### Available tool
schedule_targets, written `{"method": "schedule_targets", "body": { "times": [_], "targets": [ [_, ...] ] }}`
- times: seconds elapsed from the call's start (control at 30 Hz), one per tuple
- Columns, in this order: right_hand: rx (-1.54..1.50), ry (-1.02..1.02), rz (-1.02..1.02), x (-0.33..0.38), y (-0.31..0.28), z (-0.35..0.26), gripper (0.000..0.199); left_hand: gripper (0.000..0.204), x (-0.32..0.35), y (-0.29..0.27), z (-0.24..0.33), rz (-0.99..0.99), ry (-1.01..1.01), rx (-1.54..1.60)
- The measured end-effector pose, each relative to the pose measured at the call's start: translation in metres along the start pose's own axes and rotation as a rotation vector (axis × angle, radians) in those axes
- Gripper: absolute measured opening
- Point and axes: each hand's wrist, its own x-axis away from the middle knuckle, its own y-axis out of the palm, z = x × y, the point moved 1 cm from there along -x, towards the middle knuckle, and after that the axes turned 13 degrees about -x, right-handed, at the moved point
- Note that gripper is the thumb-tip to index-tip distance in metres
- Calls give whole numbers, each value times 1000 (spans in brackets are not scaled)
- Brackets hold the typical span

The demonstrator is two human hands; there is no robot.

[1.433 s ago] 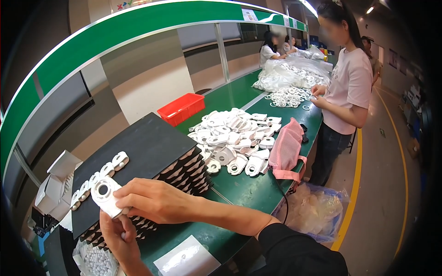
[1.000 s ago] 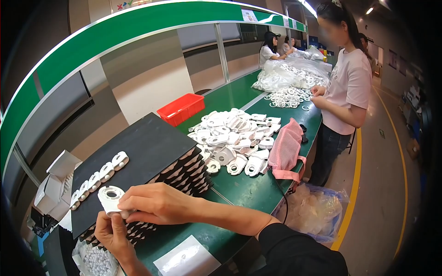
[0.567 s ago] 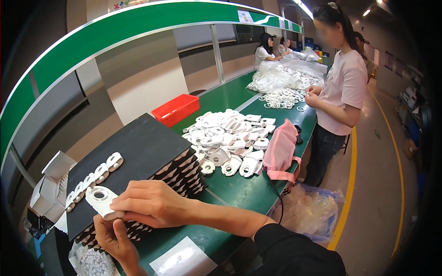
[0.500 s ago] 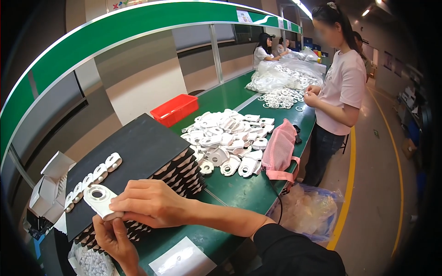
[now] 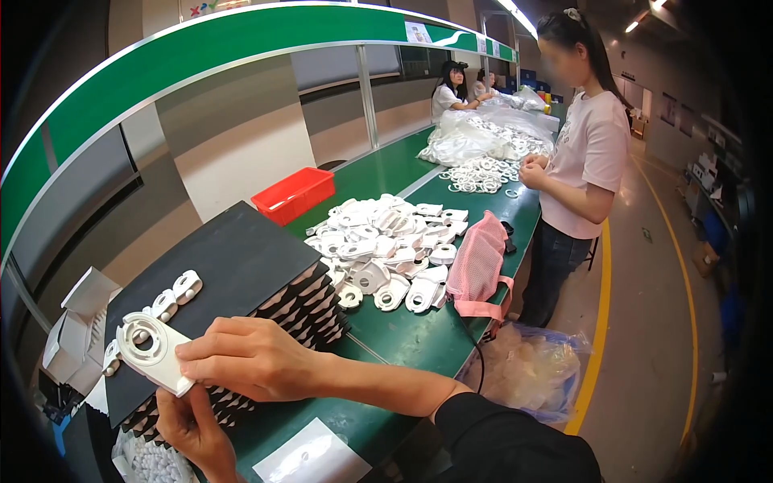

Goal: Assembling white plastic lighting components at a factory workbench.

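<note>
A white plastic housing (image 5: 165, 366) with a round hole at one end is held above the near corner of a black sheet (image 5: 229, 258). My right hand (image 5: 250, 358) grips its right end, fingers on top. From below, my left hand (image 5: 193, 431) pinches its lower edge between thumb and fingers. Several similar white parts (image 5: 164, 304) lie in a row on the sheet, some hidden behind the held piece. The sheet tops a stack of black layers with pale pieces between them (image 5: 310, 310).
A heap of white housings (image 5: 386, 245) lies right of the stack, beside a pink mesh bag (image 5: 481, 262). Behind stands a red bin (image 5: 292, 196). A white sheet (image 5: 310, 455) lies in front. Small white pieces (image 5: 157, 463) fill a bag. A co-worker (image 5: 586, 161) stands at white rings (image 5: 481, 175).
The housing has been turned in my hands, so a different face with a ringed recess now shows. Both hands have shifted slightly left. The whole view has also shifted a little.
</note>
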Motion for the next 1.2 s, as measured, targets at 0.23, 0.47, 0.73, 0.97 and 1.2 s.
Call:
{"method": "schedule_targets", "body": {
  "times": [0.23,0.47,0.73,0.97,1.2],
  "targets": [
    [230,-99,107,-4,-21,11,28,23,2,-9,16,72,-75,-39],
    [416,497,102,16,-58,57,22,23,-8,-39,-4,164,-485,1045],
    [670,710,-303,14,-53,88,10,26,-8,-47,-21,206,-870,1275],
    [522,931,-549,-4,-35,100,14,38,-11,-44,-5,267,-1018,1477],
    [303,433,50,30,-57,27,17,33,-8,-48,-14,243,-873,1674]
  ]
}}
